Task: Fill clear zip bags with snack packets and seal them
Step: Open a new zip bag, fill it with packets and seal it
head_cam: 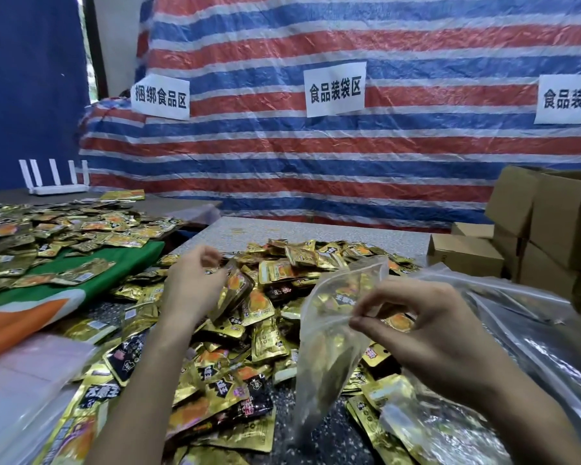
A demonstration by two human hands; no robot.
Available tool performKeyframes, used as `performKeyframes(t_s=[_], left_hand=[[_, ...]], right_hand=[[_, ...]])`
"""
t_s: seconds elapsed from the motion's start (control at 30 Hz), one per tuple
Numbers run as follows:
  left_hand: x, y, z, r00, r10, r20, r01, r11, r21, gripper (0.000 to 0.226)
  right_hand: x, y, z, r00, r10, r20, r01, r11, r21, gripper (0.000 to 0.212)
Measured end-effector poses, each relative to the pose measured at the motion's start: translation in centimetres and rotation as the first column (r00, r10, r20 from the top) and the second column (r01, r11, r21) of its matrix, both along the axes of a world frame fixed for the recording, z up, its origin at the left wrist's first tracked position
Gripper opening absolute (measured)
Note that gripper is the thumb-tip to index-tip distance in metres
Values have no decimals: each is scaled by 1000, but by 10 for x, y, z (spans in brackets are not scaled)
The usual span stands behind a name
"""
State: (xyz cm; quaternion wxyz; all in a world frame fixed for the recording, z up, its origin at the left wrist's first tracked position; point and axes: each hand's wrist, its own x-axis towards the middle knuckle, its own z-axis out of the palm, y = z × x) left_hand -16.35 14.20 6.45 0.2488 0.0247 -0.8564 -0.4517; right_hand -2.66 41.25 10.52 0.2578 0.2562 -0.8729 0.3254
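A heap of gold and black snack packets (269,297) covers the speckled table (316,229) in front of me. My right hand (426,327) pinches the top edge of a clear zip bag (329,317), which hangs open and looks empty, held above the heap. My left hand (195,283) is raised over the pile's left side, fingers curled round a gold packet (235,286) at its tips. Both forearms reach in from the bottom of the view.
More packets (47,236) lie on a green and orange cloth (81,290) at left. Clear bags (534,347) are piled at right, a stack of them (24,380) at lower left. Cardboard boxes (550,223) stand at right. A white router (57,182) sits at the back left.
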Motion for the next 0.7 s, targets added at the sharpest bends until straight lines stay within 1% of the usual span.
performKeyframes(t_s=[0.03, 0.07, 0.1, 0.13, 0.2, 0.23, 0.27, 0.33, 0.4, 0.43, 0.5, 0.57, 0.63, 0.7], left_hand=[[-11, -11, -11, 990, 90, 109, -77, 990, -118, 27], [-20, -21, -21, 960, 176, 216, -122, 963, -242, 38], [-27, -30, -31, 920, 242, 310, -130, 931, -340, 49], [-32, -37, -39, 877, 278, 391, -111, 911, -398, 60], [-38, -45, -55, 807, 282, 518, -39, 902, -430, 80], [-40, -46, -63, 783, 267, 562, -14, 910, -414, 85], [-41, -47, -69, 771, 253, 584, -9, 922, -388, 86], [-43, -47, -78, 777, 270, 569, -58, 930, -362, 75], [-46, -50, -79, 780, 280, 560, -93, 937, -338, 64], [-47, -52, -77, 786, 246, 568, -86, 952, -294, 60], [-47, -55, -69, 817, 169, 552, -72, 979, -193, 44], [-44, -56, -55, 861, 148, 486, -102, 987, -121, 35], [-35, -54, -34, 915, 128, 382, -111, 992, -65, 27], [-21, -48, -10, 963, 12, 269, -16, 1000, 14, 14]], right_hand=[[0, 0, 0, 1000, -1, 4, 1, 1000, 2, 8], [-1, 1, 0, 1000, 0, 10, 0, 1000, 2, 7], [-1, 1, 0, 1000, 1, 17, -1, 1000, 2, 7], [-1, 2, 0, 1000, 4, 23, -4, 1000, 3, 7], [-1, 3, 0, 999, 9, 34, -9, 1000, 10, 6], [-2, 4, 0, 999, 10, 38, -10, 1000, 16, 5], [-2, 4, -1, 999, 10, 40, -11, 1000, 22, 6], [-3, 5, -1, 999, 9, 38, -10, 1000, 29, 6], [-3, 6, -2, 999, 10, 32, -11, 999, 37, 1], [-3, 5, -2, 1000, 8, 25, -9, 999, 44, 1], [-3, 5, -2, 1000, 11, 21, -12, 999, 53, 2], [-3, 5, -3, 999, 15, 28, -16, 998, 56, 2], [-4, 5, -3, 999, 17, 37, -20, 998, 61, 4], [-4, 4, -4, 999, 20, 43, -24, 996, 81, 6]])
